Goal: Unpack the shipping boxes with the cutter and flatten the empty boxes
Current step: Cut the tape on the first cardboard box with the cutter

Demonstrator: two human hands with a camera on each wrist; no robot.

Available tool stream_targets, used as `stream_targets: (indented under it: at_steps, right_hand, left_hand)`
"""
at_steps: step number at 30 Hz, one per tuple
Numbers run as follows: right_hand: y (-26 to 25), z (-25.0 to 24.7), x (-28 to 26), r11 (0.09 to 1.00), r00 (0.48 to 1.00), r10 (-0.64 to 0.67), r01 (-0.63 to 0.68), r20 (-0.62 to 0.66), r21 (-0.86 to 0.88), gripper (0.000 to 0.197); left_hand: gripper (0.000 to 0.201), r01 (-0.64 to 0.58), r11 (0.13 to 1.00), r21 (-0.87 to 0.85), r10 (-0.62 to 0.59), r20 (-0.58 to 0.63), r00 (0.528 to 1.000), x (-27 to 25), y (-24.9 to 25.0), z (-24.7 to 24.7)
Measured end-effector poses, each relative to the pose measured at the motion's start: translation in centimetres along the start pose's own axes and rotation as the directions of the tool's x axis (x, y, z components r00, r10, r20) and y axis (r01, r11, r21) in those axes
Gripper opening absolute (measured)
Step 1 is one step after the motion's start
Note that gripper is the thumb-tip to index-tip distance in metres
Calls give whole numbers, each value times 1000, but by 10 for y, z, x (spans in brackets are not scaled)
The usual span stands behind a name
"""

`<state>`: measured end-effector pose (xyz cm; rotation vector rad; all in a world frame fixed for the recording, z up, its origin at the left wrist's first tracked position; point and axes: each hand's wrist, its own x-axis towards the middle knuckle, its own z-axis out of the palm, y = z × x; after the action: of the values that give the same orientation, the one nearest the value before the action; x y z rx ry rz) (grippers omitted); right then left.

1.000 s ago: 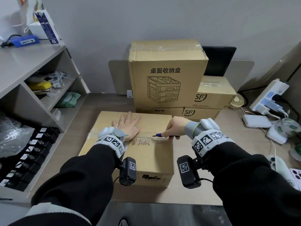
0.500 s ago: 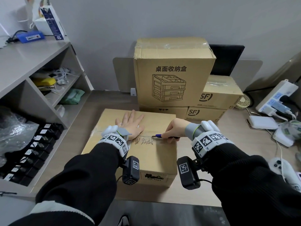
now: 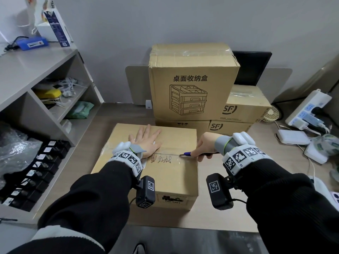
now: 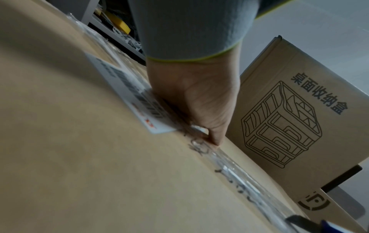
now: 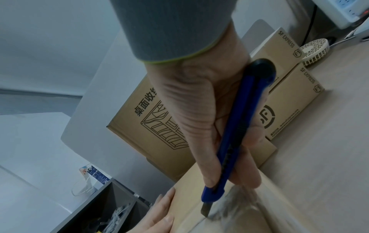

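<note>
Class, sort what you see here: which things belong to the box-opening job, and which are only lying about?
Belonging to the job:
front box
blue cutter
left hand pressing the lid
right hand gripping the cutter
stacked boxes

Lying about:
power strip
white adapter
small fan
shelf unit

An office corner or small stockroom. A wood-look desk [image 3: 229,213] stands against a plain grey wall. On it are stacked courier boxes [image 3: 192,85], a black monitor [image 3: 251,68] behind them, and a power strip [image 3: 308,109] with chargers. Grey open shelves [image 3: 45,85] on the left hold cables and packaged parts.
</note>
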<state>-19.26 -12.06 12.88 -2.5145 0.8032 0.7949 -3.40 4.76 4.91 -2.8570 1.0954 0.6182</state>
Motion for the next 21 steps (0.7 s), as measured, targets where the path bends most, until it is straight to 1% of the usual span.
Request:
stream_targets:
  at_steps: [4, 6, 9, 12, 16, 19, 21]
  right_hand:
    - [4, -7, -5, 999, 1000, 19, -18, 17, -27, 31]
    - [7, -8, -6, 999, 999, 43, -42, 27, -31, 27]
    - [9, -6, -5, 999, 998, 53, -53, 33, 8, 22]
    - [9, -4, -7, 998, 999, 38, -39, 29, 51, 19]
    - [4, -5, -9, 993, 1000, -10, 10, 3, 120, 19]
    - [-5, -2, -5, 995, 999, -31, 34, -43, 90, 20]
    - [-9, 1, -3, 999, 999, -24, 26, -48, 46, 23]
  left_hand:
    - [58, 4, 1000, 4, -4, -7, 1000, 2, -1, 2]
    - [58, 6, 1000, 4, -6, -9, 1000, 2, 0, 2]
    - [58, 11, 1000, 3, -11, -9, 1000, 1, 1, 1]
    - [58, 14, 1000, 8, -14, -6, 1000, 1, 1, 1]
    - [58, 19, 999, 26, -19, -14, 1000, 3, 1, 1]
    - [58, 17, 1000, 22, -16, -15, 1000, 2, 2, 1]
    - [58, 14, 1000, 8, -14, -14, 1000, 1, 2, 1]
